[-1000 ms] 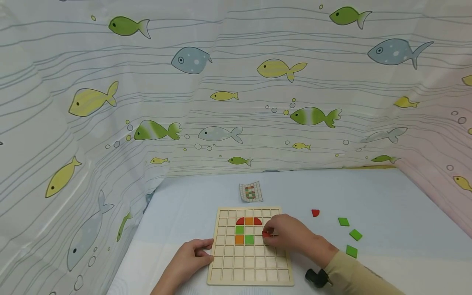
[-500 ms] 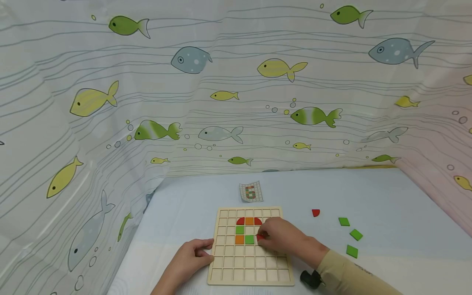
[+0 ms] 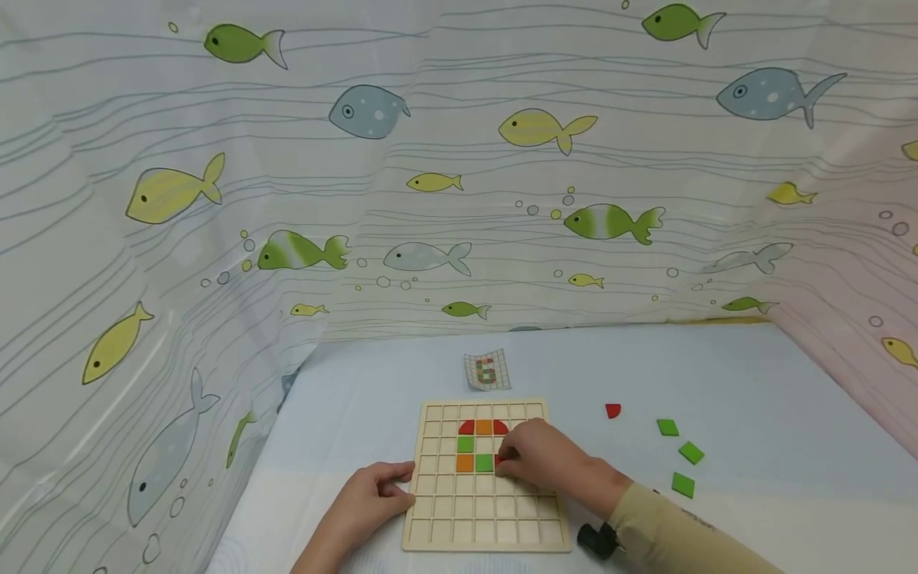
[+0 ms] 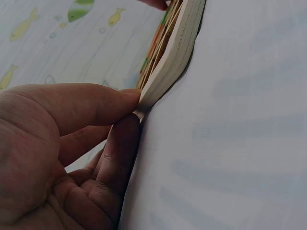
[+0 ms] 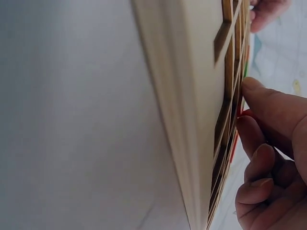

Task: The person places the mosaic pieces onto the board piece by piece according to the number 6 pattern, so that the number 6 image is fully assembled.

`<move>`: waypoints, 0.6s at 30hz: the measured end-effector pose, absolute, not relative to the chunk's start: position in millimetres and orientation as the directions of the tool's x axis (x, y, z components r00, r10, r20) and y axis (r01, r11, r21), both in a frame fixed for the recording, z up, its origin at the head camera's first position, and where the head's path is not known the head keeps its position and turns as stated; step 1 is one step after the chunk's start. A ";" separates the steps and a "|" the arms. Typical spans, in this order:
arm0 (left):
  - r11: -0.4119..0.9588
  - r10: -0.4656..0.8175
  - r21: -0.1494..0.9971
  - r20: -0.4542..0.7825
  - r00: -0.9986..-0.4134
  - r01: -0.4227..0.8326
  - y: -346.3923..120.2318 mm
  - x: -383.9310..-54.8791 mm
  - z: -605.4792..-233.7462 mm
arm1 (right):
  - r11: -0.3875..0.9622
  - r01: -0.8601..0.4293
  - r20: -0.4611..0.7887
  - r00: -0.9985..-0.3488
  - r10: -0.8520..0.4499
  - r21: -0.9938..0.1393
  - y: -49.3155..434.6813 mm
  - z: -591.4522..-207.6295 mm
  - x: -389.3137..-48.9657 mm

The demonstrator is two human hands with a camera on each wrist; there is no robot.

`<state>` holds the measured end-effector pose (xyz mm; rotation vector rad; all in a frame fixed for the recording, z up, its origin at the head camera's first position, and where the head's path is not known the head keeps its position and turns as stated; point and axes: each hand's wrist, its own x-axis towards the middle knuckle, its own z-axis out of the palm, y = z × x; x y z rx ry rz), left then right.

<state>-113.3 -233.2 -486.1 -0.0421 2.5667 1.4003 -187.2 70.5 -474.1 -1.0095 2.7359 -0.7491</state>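
A wooden grid board [image 3: 484, 536] lies on the table. Set in its cells are orange [image 3: 464, 463] and green [image 3: 484, 462] squares, plus two red quarter-circle pieces [image 3: 467, 428] in the upper row. My right hand [image 3: 548, 456] pinches another red quarter-circle piece [image 5: 246, 113] between thumb and fingers, at the cell just right of the lower green square. Most of that piece is hidden by the fingers. At the board's left side, my left hand [image 3: 366, 498] holds the edge with thumb and fingertips, seen close in the left wrist view.
A small pattern card [image 3: 487, 371] lies behind the board. Right of the board are a loose red quarter-circle [image 3: 613, 410] and green diamond-shaped pieces [image 3: 684, 485]. A black object [image 3: 598, 541] shows beside the right sleeve. A fish-print curtain [image 3: 466, 223] surrounds the table.
The right hand has moved left across the board with its red piece, from beyond the column to the cell beside the lower green square. The left hand stays at the board's edge.
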 end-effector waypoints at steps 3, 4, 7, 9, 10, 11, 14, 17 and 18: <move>0.546 0.079 0.828 -0.201 -0.976 -0.127 -233.1 -113.3 -485.8 | 0.650 -0.580 0.056 -0.766 -0.641 -0.491 72.4 -473.0 -186.9; 0.545 0.081 0.829 -0.202 -0.976 -0.126 -233.1 -113.3 -485.8 | 0.649 -0.583 0.059 -0.764 -0.642 -0.489 73.6 -472.7 -186.8; 0.546 0.082 0.828 -0.201 -0.976 -0.124 -232.9 -113.3 -485.2 | 0.648 -0.584 0.059 -0.763 -0.643 -0.490 78.8 -472.0 -186.5; 0.548 0.081 0.827 -0.200 -0.977 -0.124 -233.0 -113.3 -485.2 | 0.652 -0.573 0.050 -0.769 -0.637 -0.497 83.7 -471.0 -186.1; 0.549 0.080 0.826 -0.199 -0.977 -0.124 -233.1 -113.3 -485.3 | 0.653 -0.567 0.048 -0.772 -0.634 -0.502 86.3 -470.7 -186.0; 0.551 0.079 0.826 -0.198 -0.977 -0.123 -233.1 -113.3 -485.4 | 0.656 -0.558 0.045 -0.778 -0.627 -0.508 89.3 -470.2 -185.6; 0.556 0.075 0.822 -0.195 -0.978 -0.121 -233.1 -113.5 -486.3 | 0.671 -0.520 0.027 -0.801 -0.599 -0.529 99.5 -468.7 -184.6; 0.560 0.072 0.820 -0.191 -0.979 -0.119 -232.7 -113.8 -486.9 | 0.687 -0.459 0.004 -0.833 -0.553 -0.563 110.7 -467.7 -182.8; 0.562 0.070 0.819 -0.191 -0.979 -0.119 -232.6 -113.8 -487.0 | 0.691 -0.444 0.002 -0.842 -0.539 -0.570 114.6 -468.0 -182.4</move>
